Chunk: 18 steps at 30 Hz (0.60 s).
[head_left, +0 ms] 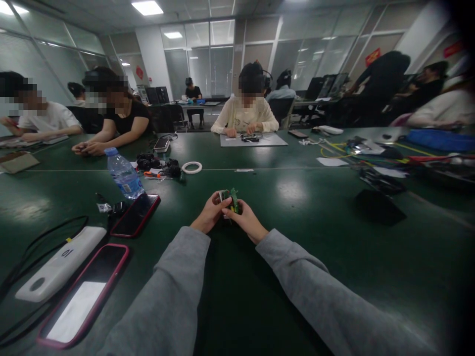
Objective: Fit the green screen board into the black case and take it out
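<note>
Both my hands meet over the middle of the dark green table (304, 237), in grey sleeves. My left hand (210, 213) and my right hand (245, 220) are closed together around a small green circuit board with a pale metal part (230, 199). The board stands upright between my fingertips, just above the table top. Fingers of both hands pinch its sides.
At my left lie a water bottle (123, 174), two phones (135, 214) (86, 291) and a white power bank (61, 269) with a black cable. A white tape ring (192, 167) and black parts (159, 165) sit farther back. People work across the table; cables and tools clutter the right (371, 163).
</note>
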{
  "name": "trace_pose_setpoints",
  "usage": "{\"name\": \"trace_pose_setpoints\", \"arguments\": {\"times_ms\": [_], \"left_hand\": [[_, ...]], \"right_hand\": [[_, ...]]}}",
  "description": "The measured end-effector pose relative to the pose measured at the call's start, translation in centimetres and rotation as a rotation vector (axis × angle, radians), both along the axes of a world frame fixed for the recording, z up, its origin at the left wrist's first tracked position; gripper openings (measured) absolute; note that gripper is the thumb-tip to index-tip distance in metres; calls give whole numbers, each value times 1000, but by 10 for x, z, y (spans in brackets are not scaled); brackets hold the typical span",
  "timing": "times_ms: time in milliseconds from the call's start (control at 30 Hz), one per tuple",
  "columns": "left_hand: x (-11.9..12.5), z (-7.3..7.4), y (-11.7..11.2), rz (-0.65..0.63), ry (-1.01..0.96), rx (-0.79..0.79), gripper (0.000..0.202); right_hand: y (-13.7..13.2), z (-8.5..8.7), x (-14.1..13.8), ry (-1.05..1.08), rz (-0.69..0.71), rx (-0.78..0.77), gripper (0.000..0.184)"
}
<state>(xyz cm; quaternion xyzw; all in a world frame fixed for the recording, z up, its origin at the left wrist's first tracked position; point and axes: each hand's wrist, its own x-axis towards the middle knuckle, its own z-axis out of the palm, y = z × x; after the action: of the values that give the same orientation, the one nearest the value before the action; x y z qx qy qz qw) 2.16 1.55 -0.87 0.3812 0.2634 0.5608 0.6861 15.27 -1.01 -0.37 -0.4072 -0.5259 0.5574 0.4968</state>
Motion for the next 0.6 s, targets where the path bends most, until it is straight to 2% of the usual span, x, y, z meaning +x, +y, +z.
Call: {"name": "trace_pose_setpoints", "arguments": {"times_ms": [133,267,367,467,533,600], "left_hand": [[1,-1,1,-82,-21,13,47],[-3,3,0,-112,1,-34,50],[-6,6,-1,-100,6,-69,49],[-7,8,-2,-116,-2,-81,50],[-7,9,-2,-124,-10,-83,51],[-7,11,-3,-128,-13,-85,52]], "right_hand": [[3,4,10,5,-25,10,48],[11,12,51,-54,-165,-7,43],[21,17,110,-125,-363,26,45],[35,21,191,-260,-651,59,58],[44,23,248,-596,-977,127,64],[51,23,300,-758,-1107,178,76]]}}
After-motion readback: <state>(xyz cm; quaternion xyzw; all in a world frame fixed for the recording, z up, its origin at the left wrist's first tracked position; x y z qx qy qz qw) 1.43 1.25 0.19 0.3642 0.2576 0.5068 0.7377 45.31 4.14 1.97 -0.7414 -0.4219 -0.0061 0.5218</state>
